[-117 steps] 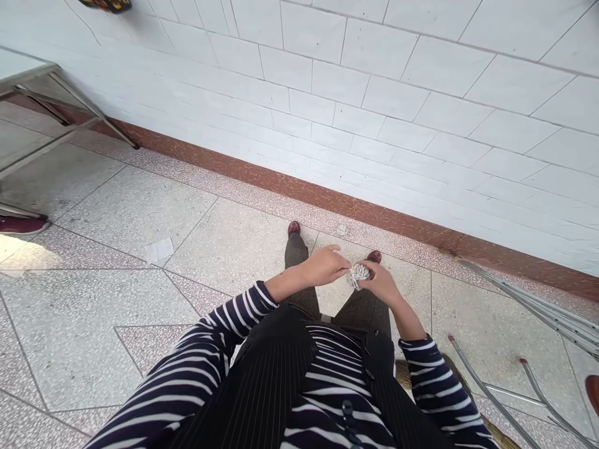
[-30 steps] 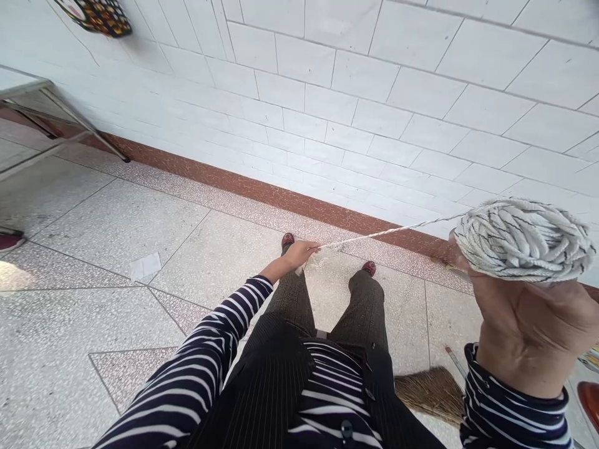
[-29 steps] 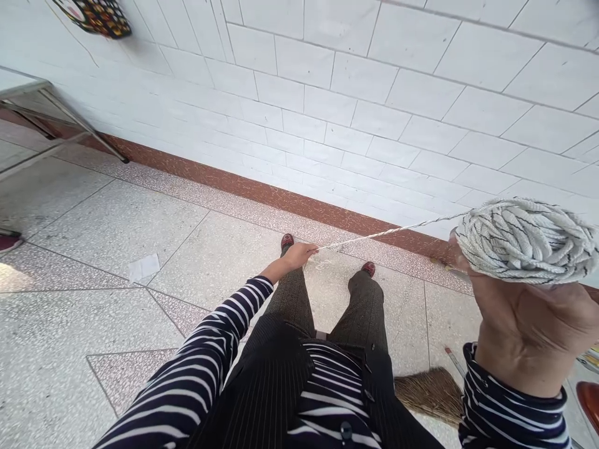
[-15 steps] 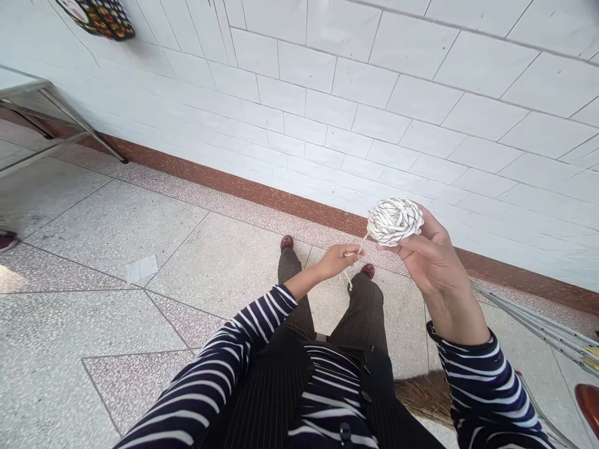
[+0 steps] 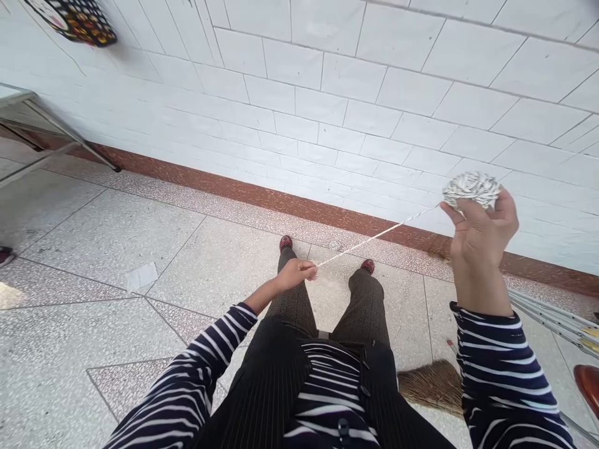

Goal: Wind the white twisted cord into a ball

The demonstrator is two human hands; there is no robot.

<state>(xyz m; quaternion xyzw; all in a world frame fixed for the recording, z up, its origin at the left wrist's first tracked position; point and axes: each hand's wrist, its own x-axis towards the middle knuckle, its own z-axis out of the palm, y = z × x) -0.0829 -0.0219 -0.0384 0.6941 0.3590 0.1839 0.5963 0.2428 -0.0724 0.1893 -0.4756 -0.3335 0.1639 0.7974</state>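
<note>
A round ball of white twine with dark flecks sits in my right hand, which is raised at the right in front of the tiled wall. My right fingers are wrapped around its underside and side. From the ball a taut strand of twine slopes down and left to my left hand. My left hand pinches the strand between thumb and fingers, lower down and over my left leg. Its free end past the pinch is hidden.
A white tiled wall with a red-brown baseboard runs ahead. A metal-legged table stands far left, and paper lies on the floor. At right are a broom head, metal poles and a red-brown rounded object.
My right hand has moved up and right with the ball, and my left hand has moved left and down. The strand between them is now long and taut.
</note>
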